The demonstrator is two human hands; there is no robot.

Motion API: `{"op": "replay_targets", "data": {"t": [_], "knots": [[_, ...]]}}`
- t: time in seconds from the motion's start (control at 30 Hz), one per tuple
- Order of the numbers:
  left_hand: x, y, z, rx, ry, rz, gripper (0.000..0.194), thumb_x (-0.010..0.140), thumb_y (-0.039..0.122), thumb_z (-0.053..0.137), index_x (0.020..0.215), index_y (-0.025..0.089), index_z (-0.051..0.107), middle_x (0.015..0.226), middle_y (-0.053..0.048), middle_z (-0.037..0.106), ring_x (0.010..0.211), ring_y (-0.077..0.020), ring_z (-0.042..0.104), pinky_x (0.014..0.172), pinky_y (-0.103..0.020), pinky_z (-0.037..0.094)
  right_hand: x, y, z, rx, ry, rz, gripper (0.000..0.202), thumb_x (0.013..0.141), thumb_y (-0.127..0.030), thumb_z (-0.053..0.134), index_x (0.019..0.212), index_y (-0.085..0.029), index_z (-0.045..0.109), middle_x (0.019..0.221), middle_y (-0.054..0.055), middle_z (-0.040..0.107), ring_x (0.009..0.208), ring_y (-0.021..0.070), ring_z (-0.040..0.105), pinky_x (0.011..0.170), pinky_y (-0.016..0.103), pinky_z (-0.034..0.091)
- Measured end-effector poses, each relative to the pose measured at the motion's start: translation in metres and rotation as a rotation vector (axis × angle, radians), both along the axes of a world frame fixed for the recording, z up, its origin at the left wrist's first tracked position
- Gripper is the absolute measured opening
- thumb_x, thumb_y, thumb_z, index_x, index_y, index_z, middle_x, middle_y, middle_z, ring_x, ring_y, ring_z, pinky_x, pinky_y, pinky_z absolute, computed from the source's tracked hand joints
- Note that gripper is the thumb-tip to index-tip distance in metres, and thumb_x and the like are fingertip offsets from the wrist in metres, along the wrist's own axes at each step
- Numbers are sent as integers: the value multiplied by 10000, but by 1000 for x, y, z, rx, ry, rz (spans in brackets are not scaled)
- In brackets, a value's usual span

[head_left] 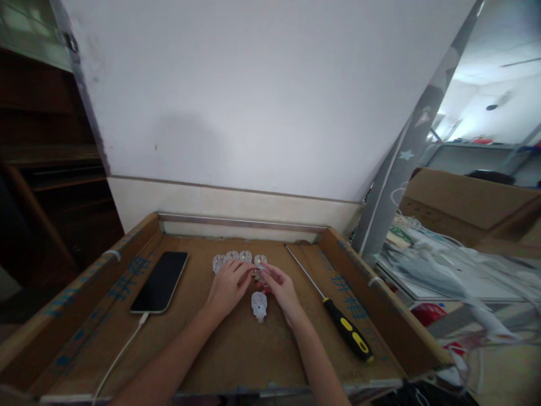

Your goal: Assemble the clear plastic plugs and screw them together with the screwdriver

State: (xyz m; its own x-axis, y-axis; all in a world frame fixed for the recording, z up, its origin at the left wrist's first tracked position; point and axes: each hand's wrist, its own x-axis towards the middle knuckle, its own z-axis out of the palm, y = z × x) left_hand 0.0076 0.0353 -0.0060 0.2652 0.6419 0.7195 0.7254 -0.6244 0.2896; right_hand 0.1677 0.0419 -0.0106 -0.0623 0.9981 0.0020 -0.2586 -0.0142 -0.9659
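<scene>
My left hand (pixel 229 286) and my right hand (pixel 282 290) meet over the middle of the cardboard tray, fingers closed around a small part between the fingertips. What that part is I cannot make out. Just beyond the fingers lie several clear plastic plug housings in a row, one clear plug housing (pixel 219 263) at the left end and another clear plug housing (pixel 260 260) at the right. A single clear plug piece (pixel 258 306) rests below the hands, nearer to me. Something small and reddish (pixel 264 286) shows beneath my right fingers.
A black phone (pixel 160 282) with a white cable (pixel 122 352) lies on the left of the cardboard tray (pixel 236 366). A screwdriver (pixel 346 330) with a black and yellow handle lies on the right. Raised cardboard sides edge the tray; a white wall stands behind. Clutter and a cardboard box (pixel 469 197) are at the right.
</scene>
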Motion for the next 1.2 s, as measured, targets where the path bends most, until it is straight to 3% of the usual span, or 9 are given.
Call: {"op": "replay_targets", "data": {"t": [0.4,0.73,0.83,0.97,1.2], "knots": [[0,-1,-1,77,85,-37,225,866,119,476,1012,209,622,944,-39,655,890,-184,573,822,-335,458,-1,-2,2,-10,-10,27,547,504,-420,811,981,-179,696,800,42,693,543,122,602,494,244,476],[4,-4,-1,-36,88,-71,315,869,112,444,1105,250,600,1007,-37,653,931,-188,568,840,-342,453,1,0,-1,-69,38,27,515,512,-369,820,974,-180,691,763,34,693,537,124,612,517,265,522],[1,-1,0,-60,28,-13,322,883,137,429,1163,227,560,1037,-50,644,968,-193,558,861,-345,440,3,5,-5,-65,65,-11,542,502,-383,820,981,-174,673,774,40,692,548,131,620,550,287,541],[-5,0,0,-119,61,144,218,832,199,525,1028,217,617,970,-50,655,938,-233,545,847,-403,415,8,11,-12,-33,101,-82,562,513,-393,806,1012,-214,622,1032,57,664,598,128,643,574,284,549],[0,2,-8,-175,170,145,128,789,260,602,900,242,662,938,-46,655,917,-254,545,811,-434,396,9,10,-13,-16,114,-104,485,584,-338,745,1021,-220,572,1087,70,640,601,138,654,591,298,551]]}}
